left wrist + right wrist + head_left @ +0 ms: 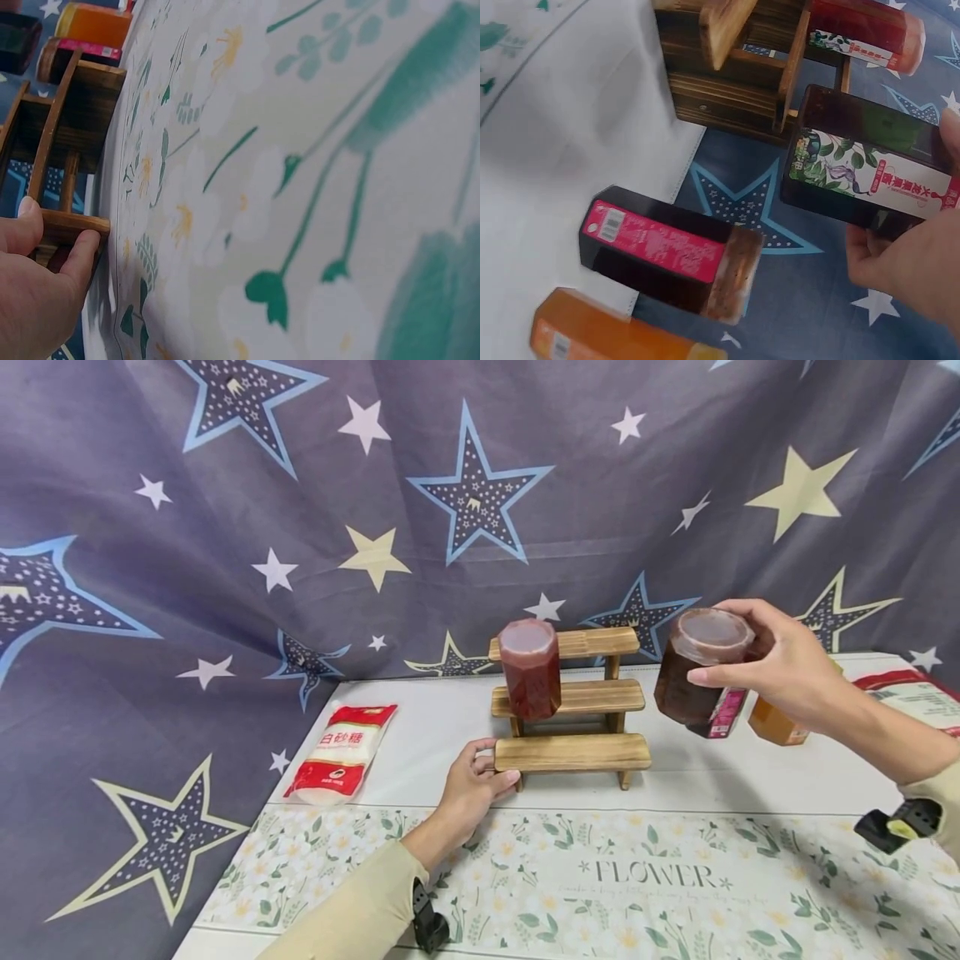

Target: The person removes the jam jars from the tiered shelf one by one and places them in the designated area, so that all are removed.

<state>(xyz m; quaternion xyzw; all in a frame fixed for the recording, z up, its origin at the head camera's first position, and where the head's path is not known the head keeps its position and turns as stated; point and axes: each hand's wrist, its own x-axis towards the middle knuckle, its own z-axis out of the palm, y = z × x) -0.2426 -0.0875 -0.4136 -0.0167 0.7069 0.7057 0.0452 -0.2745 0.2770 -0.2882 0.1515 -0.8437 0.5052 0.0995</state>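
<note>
A three-tier wooden shelf (pixel 573 752) stands on the table. My left hand (pixel 468 785) grips the left end of its lowest tier, thumb in front; the left wrist view shows this hand (pixel 45 292) at the shelf's end (pixel 75 221). A red jar (pixel 531 672) stands upright on the shelf, apparently on the middle tier. To the right of the shelf, my right hand (pixel 780 652) holds a dark jar (pixel 686 681) by its upper part, raised off the table. In the right wrist view, this jar (pixel 847 161) shows a white label with fruit and leaves.
Behind the held jar stand a dark jar with a pink label (pixel 660 247) and an orange jar (pixel 780 722). A red-and-white bag (pixel 341 756) lies at the left, another packet (pixel 911 693) at the far right. A starry cloth (pixel 480 593) hangs behind the table.
</note>
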